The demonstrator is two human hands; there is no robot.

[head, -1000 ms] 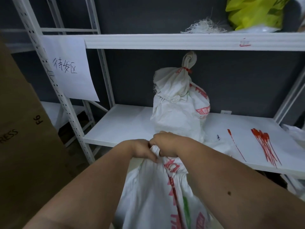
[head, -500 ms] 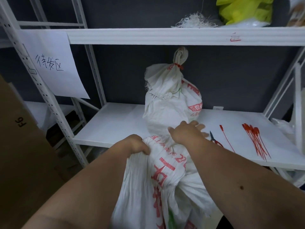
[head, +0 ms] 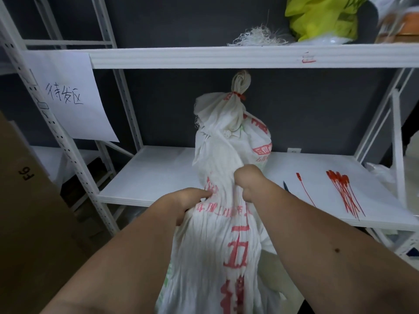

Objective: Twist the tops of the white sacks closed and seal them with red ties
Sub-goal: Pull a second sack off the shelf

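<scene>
Your left hand (head: 183, 203) and right hand (head: 248, 181) both grip the gathered neck of the near white sack (head: 215, 245). Half a second ago your right hand lay open on loose cloth; it is now fisted around the bunched top, which has been drawn up taller. The sack's long axis runs up and away from you, its neck pointing toward the shelf (head: 158, 175). On the shelf, just behind your hands, a tied sack (head: 229, 137) stands upright, a red tie (head: 238, 94) cinching its neck. To its right lie a single red tie (head: 305, 189) and a bundle of red ties (head: 344, 191). A handwritten paper sign (head: 72, 96) hangs to its left, before a dark wall.
</scene>
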